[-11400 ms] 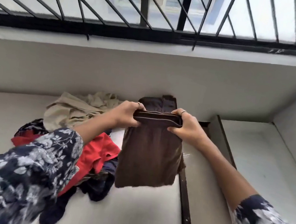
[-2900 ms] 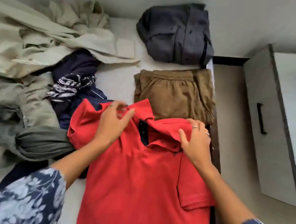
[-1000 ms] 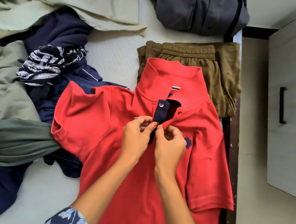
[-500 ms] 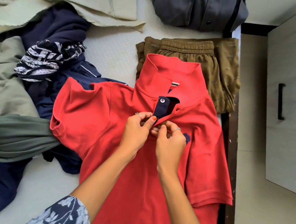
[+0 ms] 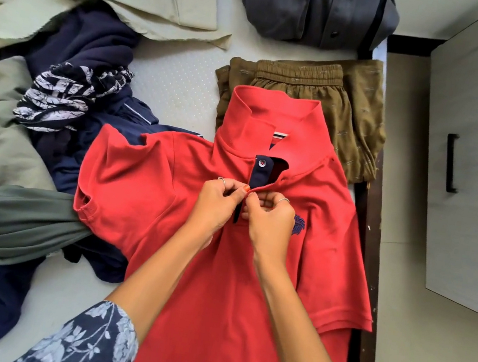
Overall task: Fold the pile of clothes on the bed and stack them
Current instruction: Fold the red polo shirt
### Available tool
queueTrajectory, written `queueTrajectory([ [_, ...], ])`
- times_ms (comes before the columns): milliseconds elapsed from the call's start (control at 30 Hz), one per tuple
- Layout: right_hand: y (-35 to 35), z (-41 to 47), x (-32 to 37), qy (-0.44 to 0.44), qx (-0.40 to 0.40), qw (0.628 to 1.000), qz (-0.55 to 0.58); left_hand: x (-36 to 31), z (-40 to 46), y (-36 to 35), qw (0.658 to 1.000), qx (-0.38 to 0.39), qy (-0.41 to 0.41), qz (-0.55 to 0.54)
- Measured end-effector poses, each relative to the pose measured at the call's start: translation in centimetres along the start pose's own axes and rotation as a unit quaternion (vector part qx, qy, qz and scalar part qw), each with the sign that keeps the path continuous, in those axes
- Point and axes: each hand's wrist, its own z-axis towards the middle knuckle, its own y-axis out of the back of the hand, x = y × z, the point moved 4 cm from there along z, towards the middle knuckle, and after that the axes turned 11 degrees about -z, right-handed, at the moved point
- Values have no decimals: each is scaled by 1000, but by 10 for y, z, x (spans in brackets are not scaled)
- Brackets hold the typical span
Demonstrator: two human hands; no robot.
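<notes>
head view: both hands, left hand [image 5: 218, 202] and right hand [image 5: 269, 216], pinch the red polo [image 5: 148, 198] placket (collar pointing away), equally near, below its collar.

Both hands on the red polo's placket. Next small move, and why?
Probably finish fastening the lower button. The left hand and right hand pinch the navy button placket of the red polo shirt, its top button is undone, and the shirt lies flat, unfolded.
</notes>
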Motion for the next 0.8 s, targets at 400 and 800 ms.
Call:
queueTrajectory([
  [400, -1, -6, -2, 110, -35, 992, -50, 0, -4, -8, 994, -69, 71, -57],
  [800, -1, 0, -11, 7, 24, 998, 52, 12, -2, -3, 992, -111, -18, 52],
])
